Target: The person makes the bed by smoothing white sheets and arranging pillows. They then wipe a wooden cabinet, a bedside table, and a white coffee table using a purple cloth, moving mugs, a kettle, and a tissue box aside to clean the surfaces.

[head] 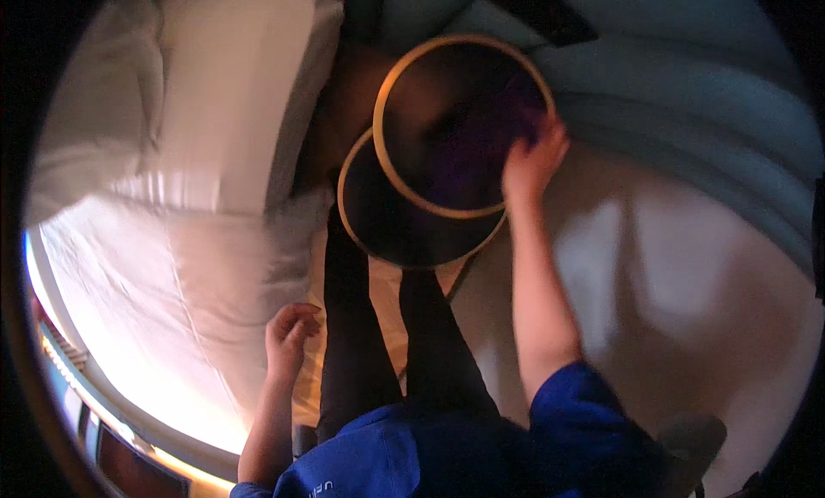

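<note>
Two round side tables with dark tops and pale rims stand before me, the higher table [419,205] partly over the lower table [380,221]. My right hand [538,153] reaches to the right edge of the higher one and is blurred. Beside its fingers a dark purple patch [470,143] shows on the top; whether it is a cloth or a reflection is unclear. My left hand [290,337] hangs at my side near the bed, fingers loosely bent, with nothing visible in it.
On the left lies a bed with white bedding [213,259], brightly lit at its lower edge. A grey-blue curtain [677,124] hangs at the upper right. Pale floor [657,292] with shadows extends on the right. My legs [361,343] stand close to the tables.
</note>
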Tool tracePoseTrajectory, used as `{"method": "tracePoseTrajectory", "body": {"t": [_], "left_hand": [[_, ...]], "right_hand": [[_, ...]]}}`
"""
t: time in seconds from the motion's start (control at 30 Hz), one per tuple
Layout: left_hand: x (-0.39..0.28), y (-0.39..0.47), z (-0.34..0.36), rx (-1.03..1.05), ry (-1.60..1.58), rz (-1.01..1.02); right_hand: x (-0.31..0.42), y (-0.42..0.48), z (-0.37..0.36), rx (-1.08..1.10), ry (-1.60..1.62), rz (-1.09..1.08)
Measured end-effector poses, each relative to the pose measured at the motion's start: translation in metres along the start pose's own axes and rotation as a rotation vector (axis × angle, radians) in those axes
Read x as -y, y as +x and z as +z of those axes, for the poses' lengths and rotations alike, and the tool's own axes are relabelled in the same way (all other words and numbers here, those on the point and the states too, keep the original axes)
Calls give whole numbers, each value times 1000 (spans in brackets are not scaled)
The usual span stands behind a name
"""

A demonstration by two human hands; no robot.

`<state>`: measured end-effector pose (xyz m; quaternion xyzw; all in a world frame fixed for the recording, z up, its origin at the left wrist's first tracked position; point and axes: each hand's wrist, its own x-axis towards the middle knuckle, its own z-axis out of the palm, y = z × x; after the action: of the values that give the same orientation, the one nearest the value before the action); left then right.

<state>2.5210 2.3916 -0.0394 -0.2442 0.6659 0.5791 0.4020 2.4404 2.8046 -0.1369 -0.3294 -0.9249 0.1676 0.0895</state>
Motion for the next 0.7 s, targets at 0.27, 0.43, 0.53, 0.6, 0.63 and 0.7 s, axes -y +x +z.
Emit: {"method": "tracePoseTrajectory", "body": {"t": [0.27,0.43,0.53,0.6,0.63,0.7], "left_hand": [[157,-78,58,-111,50,-264],[233,-98,66,-94,591,7],[249,-111,66,-125,819,92],[235,-116,62,-75,890,81],[234,-121,58,-84,891,79],[223,-125,54,-65,863,110]], "right_hand": [[-22,-198,-3,292,308,70],[-160,-138,83,126,1058,596],[-90,-139,141,352,751,622],[-29,-161,171,613,312,114],[13,-184,174,651,138,-188],[38,-229,176,603,7,-721]]}}
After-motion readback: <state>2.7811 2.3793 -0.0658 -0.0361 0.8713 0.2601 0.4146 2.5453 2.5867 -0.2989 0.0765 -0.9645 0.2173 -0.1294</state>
